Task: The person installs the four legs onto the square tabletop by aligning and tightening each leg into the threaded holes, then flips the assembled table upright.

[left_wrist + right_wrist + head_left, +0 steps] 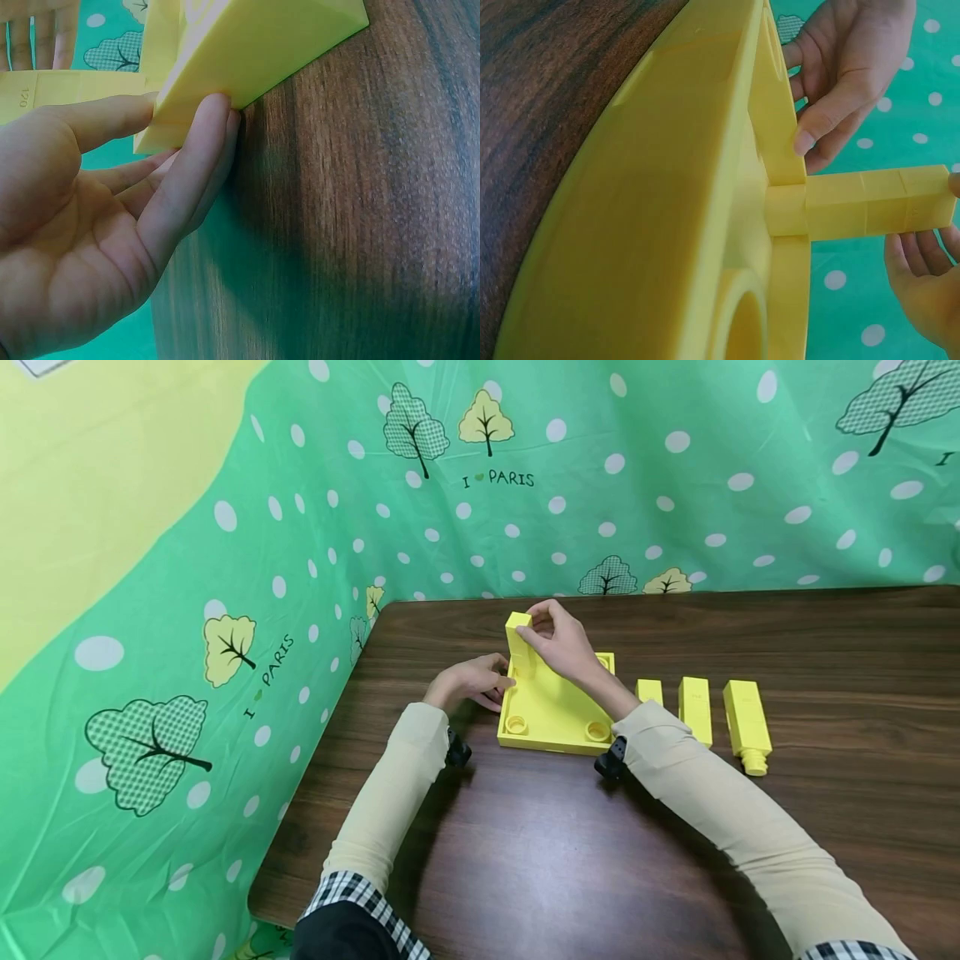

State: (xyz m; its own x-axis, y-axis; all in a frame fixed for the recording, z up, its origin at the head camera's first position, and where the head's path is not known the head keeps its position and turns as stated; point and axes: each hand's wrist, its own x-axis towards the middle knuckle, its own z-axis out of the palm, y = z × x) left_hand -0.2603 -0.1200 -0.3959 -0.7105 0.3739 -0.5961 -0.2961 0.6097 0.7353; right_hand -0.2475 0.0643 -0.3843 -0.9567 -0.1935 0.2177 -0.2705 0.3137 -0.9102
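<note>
A square yellow panel [558,710] with a raised rim and round sockets near its corners lies on the table. At its far left corner a square yellow leg [519,643] stands upright, its narrower lower end in the socket. My right hand [558,639] pinches this leg near its top, thumb on one side and fingers on the other. With the thumb at the rim and the fingers against the outer wall, my left hand [476,681] holds the panel's left edge. The left wrist view shows those fingertips [215,109] touching the wall.
To the right of the panel lie a yellow leg [744,718] with a round stepped end, a second leg [695,710], and a third leg [649,691] partly behind my right forearm. The dark wooden table [525,852] ends at a green patterned cloth [637,485].
</note>
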